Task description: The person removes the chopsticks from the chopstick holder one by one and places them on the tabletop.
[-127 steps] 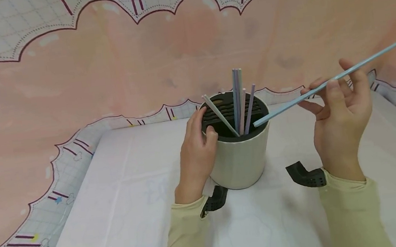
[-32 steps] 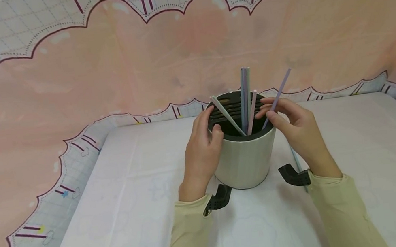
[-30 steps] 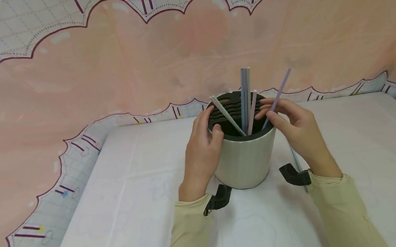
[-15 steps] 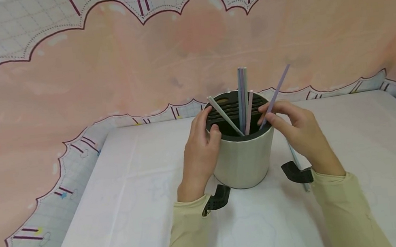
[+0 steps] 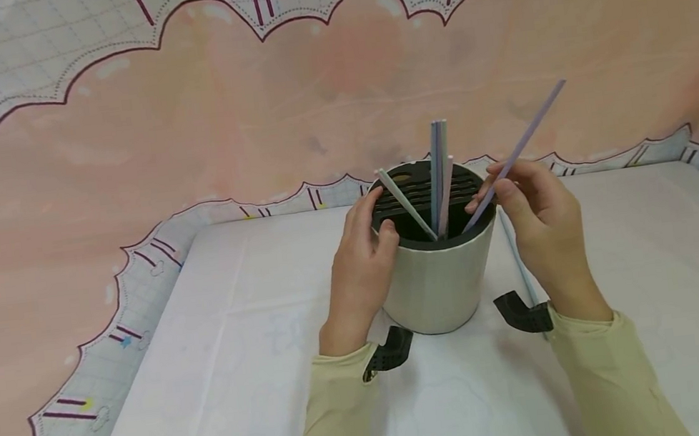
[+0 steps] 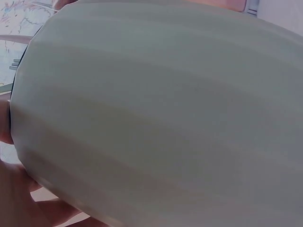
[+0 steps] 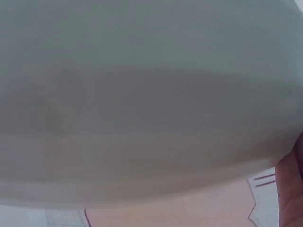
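On the white table (image 5: 241, 403), a pale cylindrical container (image 5: 435, 287) is standing upright, its black slotted insert (image 5: 411, 189) facing up. The left hand (image 5: 358, 267) is gripping the container at the left of the rim, its fingers curling round the top edge and its thumb bending against the near side. The right hand (image 5: 547, 224) is pinching a purple stick (image 5: 533, 126) between thumb and fingers, with barely more than the stick's thickness parting them. That stick is slanting up to the right, its lower end meeting the insert's opening at the near right; whether it is touching anything inside is hard to tell. From the same opening a tight bundle of sticks (image 5: 436, 158) is rising nearly straight, a pink stick (image 5: 446, 192) is standing just beside it, and a pale stick (image 5: 401, 194) is leaning left. Right of the container, a light blue stick (image 5: 515, 249) is lying on the table, partly hidden by a black wrist mount (image 5: 522, 312). Both wrist views are showing mostly the container's pale wall
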{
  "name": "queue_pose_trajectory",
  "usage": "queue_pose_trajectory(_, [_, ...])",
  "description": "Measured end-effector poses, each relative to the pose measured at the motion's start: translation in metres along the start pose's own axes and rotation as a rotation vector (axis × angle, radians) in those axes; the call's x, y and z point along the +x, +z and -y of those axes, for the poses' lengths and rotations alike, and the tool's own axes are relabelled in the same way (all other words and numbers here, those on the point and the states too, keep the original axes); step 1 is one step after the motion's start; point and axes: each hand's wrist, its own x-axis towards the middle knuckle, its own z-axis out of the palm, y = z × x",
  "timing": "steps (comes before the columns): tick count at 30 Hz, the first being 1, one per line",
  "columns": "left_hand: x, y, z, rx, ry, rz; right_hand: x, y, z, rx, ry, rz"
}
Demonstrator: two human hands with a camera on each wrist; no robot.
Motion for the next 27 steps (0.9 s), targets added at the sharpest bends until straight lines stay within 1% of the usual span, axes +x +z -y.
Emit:
queue_pose_trajectory(3, [0.000,0.000,-0.001,-0.002,0.001,0.005,0.001,0.002,0.005,0.013,-0.007,-0.035])
queue_pose_trajectory(8, [-0.001,0.000,-0.004,-0.005,-0.004,0.018,0.004,0.001,0.009,0.043,-0.023,-0.140])
queue_pose_trajectory(12, [-0.001,-0.001,-0.005,0.009,-0.004,0.015,0.006,-0.001,0.011,0.094,-0.019,-0.164])
queue_pose_trajectory(14, [-0.001,-0.002,-0.005,0.016,-0.003,0.011,0.007,-0.003,0.009,0.140,-0.012,-0.175])
queue_pose_trajectory(16, [-0.001,-0.002,-0.006,0.014,-0.002,0.012,0.008,-0.005,0.008,0.199,0.003,-0.210])
queue_pose_trajectory(19, [-0.001,-0.001,-0.005,0.010,-0.001,0.016,0.010,-0.010,0.004,0.338,0.031,-0.305])
queue_pose_trajectory(22, [-0.001,-0.001,-0.006,0.005,0.001,0.025,0.013,-0.018,0.004,0.461,0.031,-0.412])
queue_pose_trajectory(25, [-0.001,-0.001,-0.006,0.003,0.003,0.031,0.015,-0.025,0.005,0.513,0.004,-0.487])
queue_pose_trajectory(27, [-0.002,-0.002,-0.006,0.002,0.002,0.032,0.017,-0.029,0.005,0.537,-0.005,-0.520])
